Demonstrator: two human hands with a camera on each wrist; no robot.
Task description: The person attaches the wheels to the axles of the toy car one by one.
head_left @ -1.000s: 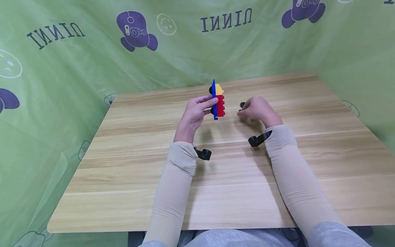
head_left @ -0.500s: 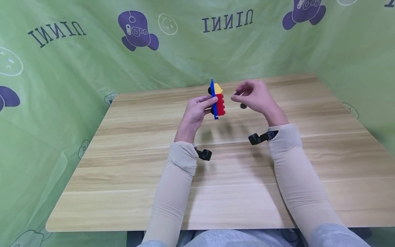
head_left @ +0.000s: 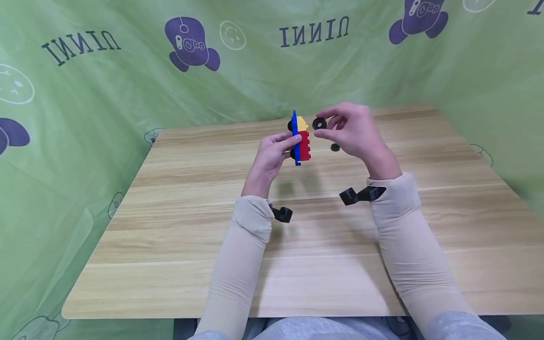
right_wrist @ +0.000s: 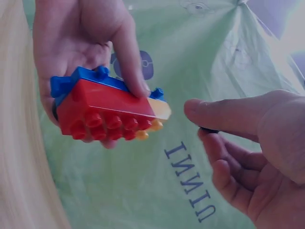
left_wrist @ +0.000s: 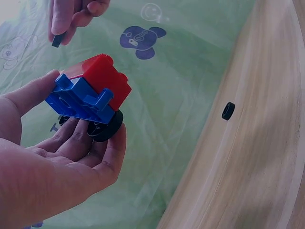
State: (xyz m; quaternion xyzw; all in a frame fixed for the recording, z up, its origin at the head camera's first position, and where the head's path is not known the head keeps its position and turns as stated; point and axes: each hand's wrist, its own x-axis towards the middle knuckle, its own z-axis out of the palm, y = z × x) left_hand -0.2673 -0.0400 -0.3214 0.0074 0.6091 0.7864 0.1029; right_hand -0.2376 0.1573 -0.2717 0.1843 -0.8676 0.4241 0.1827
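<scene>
My left hand (head_left: 268, 153) holds a toy block car (head_left: 303, 146) above the table, thumb along one side and fingers beneath. It has a blue base (left_wrist: 78, 102), a red studded brick (right_wrist: 119, 102) and a yellow sloped brick (right_wrist: 159, 109). Black wheels, such as this fitted wheel (left_wrist: 113, 128), sit on the side toward the fingers. Bare blue pegs, one being this peg (right_wrist: 101, 72), stick out on another side. Just right of the car, my right hand (head_left: 359, 130) pinches a loose black wheel (head_left: 315, 124) between thumb and fingers, apart from the car.
Another black wheel (head_left: 335, 147) lies on the wooden table (head_left: 191, 226) below my right hand. Green printed cloth (head_left: 263, 80) hangs behind the table and at both sides. A black wrist camera (head_left: 361, 194) juts from each sleeve.
My right hand has picked a wheel off the table, raised it beside the car and turned it face-on. The other wheel stays on the table. My left hand has hardly moved.
</scene>
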